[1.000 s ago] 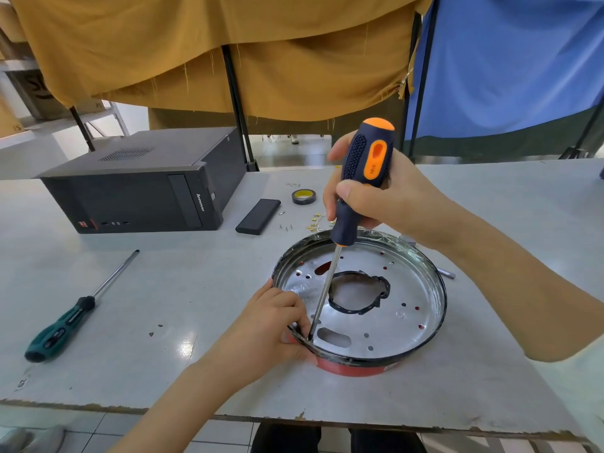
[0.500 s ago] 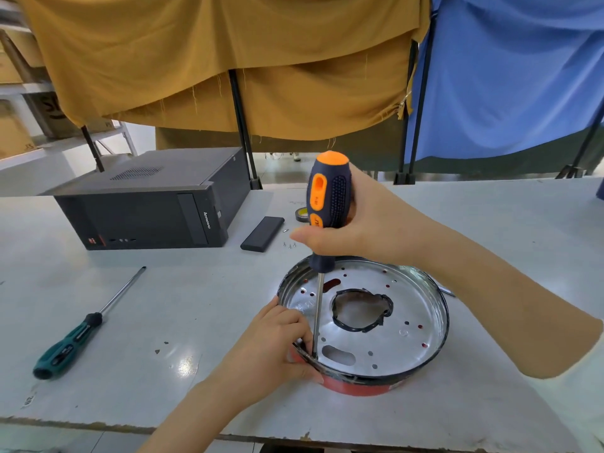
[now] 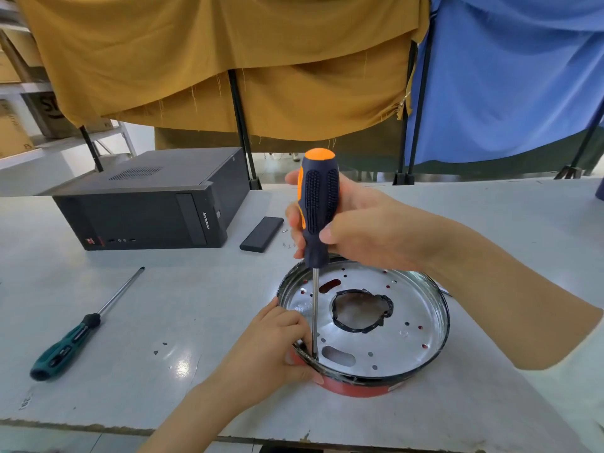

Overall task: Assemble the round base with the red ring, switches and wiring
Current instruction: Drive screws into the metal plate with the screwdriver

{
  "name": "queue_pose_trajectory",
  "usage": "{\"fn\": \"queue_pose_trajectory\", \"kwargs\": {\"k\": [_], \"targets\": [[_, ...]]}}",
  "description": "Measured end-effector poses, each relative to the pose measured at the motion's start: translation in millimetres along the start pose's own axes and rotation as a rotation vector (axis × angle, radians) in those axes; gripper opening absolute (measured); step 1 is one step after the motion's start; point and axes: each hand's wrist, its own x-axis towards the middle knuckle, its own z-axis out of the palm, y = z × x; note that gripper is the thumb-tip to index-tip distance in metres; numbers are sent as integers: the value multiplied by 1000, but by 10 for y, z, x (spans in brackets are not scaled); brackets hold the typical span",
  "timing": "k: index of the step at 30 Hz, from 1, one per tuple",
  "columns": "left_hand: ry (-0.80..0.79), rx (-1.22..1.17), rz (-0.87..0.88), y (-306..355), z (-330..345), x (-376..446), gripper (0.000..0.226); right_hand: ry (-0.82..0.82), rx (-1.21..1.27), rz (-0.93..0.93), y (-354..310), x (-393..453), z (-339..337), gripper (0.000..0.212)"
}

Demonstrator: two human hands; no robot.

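Observation:
A shiny round metal base (image 3: 405, 322) with many small holes and a black-edged middle opening lies on the table, a red ring (image 3: 356, 389) showing under its near rim. My right hand (image 3: 359, 230) grips the navy and orange screwdriver (image 3: 318, 204), held almost upright. Its tip stands at the base's near-left inner edge. My left hand (image 3: 268, 348) clasps the rim right beside that tip. No switches or wiring show.
A green-handled screwdriver (image 3: 78, 335) lies at the left. A black computer case (image 3: 153, 204) stands at the back left, a flat black block (image 3: 261, 233) and a few small screws (image 3: 289, 245) next to it. The table's front edge (image 3: 98, 428) is near.
The screwdriver has swung from leaning right to nearly upright and its handle has turned in my right hand. My left hand has stayed on the rim. The view has tilted up.

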Motion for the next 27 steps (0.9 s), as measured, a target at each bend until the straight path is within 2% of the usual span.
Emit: {"fn": "queue_pose_trajectory", "kwargs": {"k": [4, 10, 15, 17, 20, 23, 25, 27], "targets": [[-27, 11, -3, -4, -1, 6, 39, -8, -192, -30, -16, -29, -12, 42], [-67, 70, 4, -9, 4, 13, 43, 127, -377, -31, 3, 54, 102, 29], [-75, 83, 11, -8, -3, 10, 43, 78, -229, -57, 22, 44, 101, 51], [-77, 88, 10, -14, 0, 10, 44, 54, -211, -65, 14, 15, 61, 49], [-64, 58, 1, -17, 2, -3, 43, 137, -284, -63, 17, 15, 47, 44], [-48, 45, 4, -15, 6, -10, 40, 213, -397, -49, 19, 34, 84, 54], [-42, 27, -2, -10, 6, -8, 39, 208, -348, -47, 17, 31, 80, 62], [-43, 17, -9, -5, 2, -7, 39, 160, -244, -63, 1, -3, 57, 60]]}}
